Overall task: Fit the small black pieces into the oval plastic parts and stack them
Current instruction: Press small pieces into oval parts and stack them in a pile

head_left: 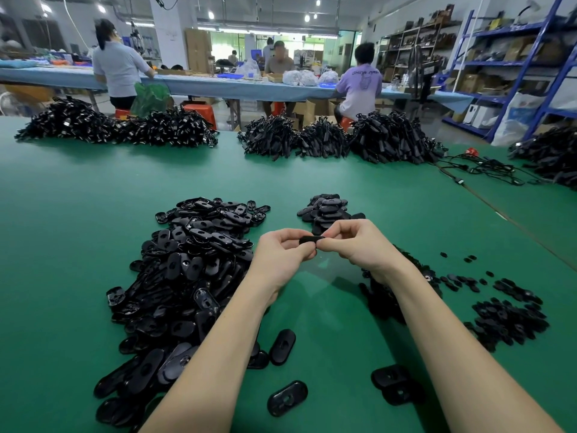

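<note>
Green matting covers the long workbench (78,214) of a busy workshop, where other workers sit at a blue-topped table (218,84) beyond its far edge and heaps of black cable assemblies (390,139) line that edge. Toward the left side of the bench lies a large loose heap of glossy black oval plastic parts (187,270), each with a hole near its middle, and this heap looks like the unworked supply. Toward the right edge sits a scatter of small flat black pieces (505,317), the inserts to be fitted. Just beyond the hands, near the middle of the bench, stands a modest pile of stacked black oval parts (327,210), presumably the finished ones. Both hands are raised above the bench, close together: the left hand (284,248) and the right hand (352,242) each have fingers curled in a pinch on 1 black oval part (309,240) held between them, seen edge-on. Whether an insert is already seated in it cannot be told. Judging by the 2 piles, the stack is far smaller than the supply heap, so only a small share of the work appears done and most ovals remain to be fitted and stacked.
</note>
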Demonstrator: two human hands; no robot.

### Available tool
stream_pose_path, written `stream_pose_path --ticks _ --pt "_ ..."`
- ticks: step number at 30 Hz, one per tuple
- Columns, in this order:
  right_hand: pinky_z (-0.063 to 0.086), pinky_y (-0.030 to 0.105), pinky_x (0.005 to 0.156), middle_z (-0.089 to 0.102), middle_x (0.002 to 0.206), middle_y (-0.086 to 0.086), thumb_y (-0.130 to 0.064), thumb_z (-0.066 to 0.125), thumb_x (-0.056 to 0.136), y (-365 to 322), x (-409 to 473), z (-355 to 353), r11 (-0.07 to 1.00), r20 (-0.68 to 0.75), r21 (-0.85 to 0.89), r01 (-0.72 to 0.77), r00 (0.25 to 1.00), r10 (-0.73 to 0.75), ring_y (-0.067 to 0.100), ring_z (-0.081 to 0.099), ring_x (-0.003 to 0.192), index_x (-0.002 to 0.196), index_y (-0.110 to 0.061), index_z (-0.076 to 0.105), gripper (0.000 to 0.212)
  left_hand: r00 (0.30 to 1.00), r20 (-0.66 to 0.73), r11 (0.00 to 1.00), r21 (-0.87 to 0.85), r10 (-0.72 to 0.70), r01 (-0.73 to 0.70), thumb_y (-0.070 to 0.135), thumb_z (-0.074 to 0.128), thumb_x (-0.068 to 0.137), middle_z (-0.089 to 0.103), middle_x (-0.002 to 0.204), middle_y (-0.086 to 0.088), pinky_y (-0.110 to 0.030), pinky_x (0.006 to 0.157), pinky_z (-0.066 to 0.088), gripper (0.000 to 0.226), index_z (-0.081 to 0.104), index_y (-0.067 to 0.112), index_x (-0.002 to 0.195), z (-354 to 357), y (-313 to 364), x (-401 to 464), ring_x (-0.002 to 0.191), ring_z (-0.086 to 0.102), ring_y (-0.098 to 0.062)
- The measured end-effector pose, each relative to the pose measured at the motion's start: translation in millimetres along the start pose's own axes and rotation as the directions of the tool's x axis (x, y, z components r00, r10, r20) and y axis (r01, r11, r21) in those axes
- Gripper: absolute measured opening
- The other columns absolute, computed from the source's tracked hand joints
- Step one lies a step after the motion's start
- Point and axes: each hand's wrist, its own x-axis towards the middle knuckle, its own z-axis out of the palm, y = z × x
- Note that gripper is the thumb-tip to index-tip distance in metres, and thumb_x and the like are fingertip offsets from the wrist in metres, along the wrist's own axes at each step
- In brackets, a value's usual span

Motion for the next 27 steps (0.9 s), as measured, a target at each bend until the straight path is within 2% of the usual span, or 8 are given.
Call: stream_pose_path --ticks 5,11,19,27 --pt "0.029 0.013 0.045 0.047 0.055 -0.007 -0.007 0.079 0.083 1.1 -0.4 3.0 1.0 -0.026 -0.002 0.002 1.0 -0.002 0.004 0.035 0.044 0.076 -0.011 0.065 0.016 1.0 -0.024 0.998 0.064 0.004 -0.002 0.0 0.071 0.085 0.076 0.075 -0.001 -0.028 0.088 0.055 0.016 0.07 0.015 0.089 3.1 -3.3 1.2 0.074 0.07 -0.012" --pt "0.029 0.013 0.045 0.046 0.055 -0.007 -0.004 0.077 0.083 3.2 -0.8 4.4 1.0 -0.032 0.016 0.011 0.999 -0.01 0.004 0.034 0.045 0.078 -0.009 0.064 0.015 1.0 -0.014 0.998 0.057 0.003 -0.002 -0.001 0.07 0.086 0.076 0.078 -0.004 -0.026 0.085 0.056 0.014 0.07 0.012 0.091 3.5 -5.9 2.4 0.073 0.071 -0.012" --pt "0.03 0.016 0.046 0.047 0.053 -0.009 -0.003 0.076 0.084 -0.1 -1.6 0.5 0.997 -0.008 0.071 0.023 1.0 -0.023 0.008 0.035 0.047 0.071 -0.014 0.062 0.022 0.997 0.075 0.995 -0.095 0.006 0.001 -0.005 0.071 0.086 0.077 0.08 -0.006 -0.02 0.082 0.058 0.014 0.07 0.008 0.09 -0.7 -1.9 1.2 0.071 0.072 -0.012" --pt "0.029 0.015 0.047 0.044 0.056 -0.006 -0.001 0.075 0.083 2.4 -1.7 2.0 0.999 -0.008 0.044 0.031 1.0 -0.03 0.006 0.033 0.045 0.072 -0.012 0.059 0.023 0.999 0.043 1.0 0.023 0.008 -0.009 -0.002 0.07 0.087 0.075 0.081 -0.008 -0.028 0.089 0.055 0.013 0.069 0.01 0.091 1.9 -3.2 0.0 0.073 0.069 -0.014"
